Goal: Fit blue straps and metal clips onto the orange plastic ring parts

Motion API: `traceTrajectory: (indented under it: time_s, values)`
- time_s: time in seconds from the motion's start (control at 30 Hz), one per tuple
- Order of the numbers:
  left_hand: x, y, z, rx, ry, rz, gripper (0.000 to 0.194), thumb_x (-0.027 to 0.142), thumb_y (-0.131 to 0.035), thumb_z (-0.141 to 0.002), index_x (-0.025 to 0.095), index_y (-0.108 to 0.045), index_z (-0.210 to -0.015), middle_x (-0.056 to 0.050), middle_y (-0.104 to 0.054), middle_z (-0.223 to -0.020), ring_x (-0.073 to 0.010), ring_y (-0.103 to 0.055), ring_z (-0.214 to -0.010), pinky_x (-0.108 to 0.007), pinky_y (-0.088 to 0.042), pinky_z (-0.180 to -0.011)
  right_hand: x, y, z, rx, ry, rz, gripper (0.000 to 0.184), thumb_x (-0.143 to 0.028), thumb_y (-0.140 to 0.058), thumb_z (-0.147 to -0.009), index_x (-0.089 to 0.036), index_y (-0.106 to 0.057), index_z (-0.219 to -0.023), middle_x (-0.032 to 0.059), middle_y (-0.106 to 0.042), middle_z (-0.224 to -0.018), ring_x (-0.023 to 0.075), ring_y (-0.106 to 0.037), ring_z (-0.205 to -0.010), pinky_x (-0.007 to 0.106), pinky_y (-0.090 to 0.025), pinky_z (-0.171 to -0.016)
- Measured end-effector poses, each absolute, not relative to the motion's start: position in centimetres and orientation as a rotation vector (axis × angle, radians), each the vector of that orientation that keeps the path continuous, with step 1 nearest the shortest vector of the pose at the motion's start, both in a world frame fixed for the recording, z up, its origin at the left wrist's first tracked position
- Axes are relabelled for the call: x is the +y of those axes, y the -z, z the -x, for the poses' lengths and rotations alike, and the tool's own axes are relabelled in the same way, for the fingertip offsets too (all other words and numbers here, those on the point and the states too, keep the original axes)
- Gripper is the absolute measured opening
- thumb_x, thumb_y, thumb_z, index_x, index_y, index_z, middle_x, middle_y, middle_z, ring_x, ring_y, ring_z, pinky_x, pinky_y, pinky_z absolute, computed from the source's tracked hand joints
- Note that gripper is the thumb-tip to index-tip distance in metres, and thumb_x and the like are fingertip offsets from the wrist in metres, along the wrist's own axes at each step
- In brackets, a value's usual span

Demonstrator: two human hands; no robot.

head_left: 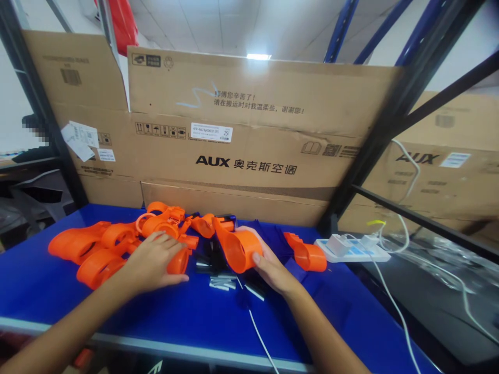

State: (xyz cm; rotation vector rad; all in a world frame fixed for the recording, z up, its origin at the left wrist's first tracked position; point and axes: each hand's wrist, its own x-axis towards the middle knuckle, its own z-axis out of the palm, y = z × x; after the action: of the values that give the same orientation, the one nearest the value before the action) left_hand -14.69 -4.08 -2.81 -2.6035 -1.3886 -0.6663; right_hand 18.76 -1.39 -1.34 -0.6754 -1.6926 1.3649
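An orange plastic ring-shaped part (pixel 245 250) with a tapered arm is in my right hand (pixel 273 267), its thumb and fingers closed on the ring's right side. It is held over the middle of the blue table. My left hand (pixel 154 262) lies over the pile to the left, thumb spread from the fingers, beside a similar orange part (pixel 178 261) that it partly covers. Whether the fingertips touch that part I cannot tell. Several more orange parts (pixel 80 244) are heaped left of and behind this hand. Another orange part (pixel 310 256) rests to the right of my right hand.
Small black and silvery strips (pixel 222 282) lie in the middle of the blue table (pixel 187 324). A white cable (pixel 257 330) runs over the front edge. At the right sits a white power strip (pixel 353 249) with plugs. A large cardboard panel (pixel 241 140) and black frame posts (pixel 362 145) bound the back.
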Motion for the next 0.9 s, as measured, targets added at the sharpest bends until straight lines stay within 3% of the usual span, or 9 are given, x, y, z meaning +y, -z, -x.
traceTrajectory:
  time_s: [0.17,0.3,0.43,0.67,0.9]
  values:
    - [-4.0,2.5,15.1,-1.493,0.804,2.536,0.068,0.068,-0.075,-0.068,0.028,-0.069,-0.123,-0.011,-0.072,-0.117,-0.0377,-0.062,-0.116,-0.058,-0.035,-0.11,-2.0,0.9,-17.5,-1.719,-1.527,0.705,0.083,-0.076,-0.065,-0.078,-0.025,-0.045,-0.141,0.0101,-0.065,-0.113,0.0242,-0.065,-0.089,0.036,-0.055,-0.077]
    - [-4.4,2.0,15.1,-1.674,1.019,2.455,0.061,0.058,-0.075,-0.073,0.028,-0.067,-0.126,-0.009,-0.07,-0.127,-0.0367,-0.06,-0.121,-0.056,-0.041,-0.107,-2.5,-0.1,-16.9,-1.682,-1.703,0.69,0.071,-0.07,-0.06,-0.087,-0.024,-0.042,-0.139,0.0045,-0.066,-0.088,0.0196,-0.065,-0.073,0.032,-0.055,-0.065]
    - [-4.6,1.4,15.2,-1.779,1.355,2.308,0.056,0.049,-0.072,-0.079,0.027,-0.064,-0.129,-0.011,-0.068,-0.13,-0.0341,-0.061,-0.122,-0.054,-0.046,-0.104,-3.1,-0.8,-16.5,-1.676,-1.718,0.811,0.06,-0.064,-0.057,-0.093,-0.024,-0.043,-0.134,0.0002,-0.062,-0.077,0.0162,-0.063,-0.061,0.028,-0.054,-0.055]
    - [-4.2,-1.1,15.1,-1.677,1.794,2.1,0.054,0.052,-0.069,-0.082,0.023,-0.062,-0.127,-0.01,-0.069,-0.127,-0.032,-0.063,-0.119,-0.047,-0.049,-0.102,-4.3,0.2,-12.4,-1.806,-1.713,0.812,0.065,-0.055,-0.068,-0.09,-0.025,-0.037,-0.137,0.0008,-0.064,-0.087,0.0116,-0.061,-0.056,0.022,-0.052,-0.045]
    - [-4.4,-3.2,13.4,-1.553,1.741,2.143,0.055,0.054,-0.071,-0.08,0.022,-0.064,-0.124,-0.009,-0.069,-0.126,-0.0311,-0.064,-0.117,-0.047,-0.049,-0.103,-4.6,3.4,-6.4,-1.677,-1.828,0.804,0.068,-0.061,-0.064,-0.09,-0.025,-0.029,-0.135,0.0015,-0.064,-0.089,0.0135,-0.067,-0.056,0.026,-0.06,-0.047]
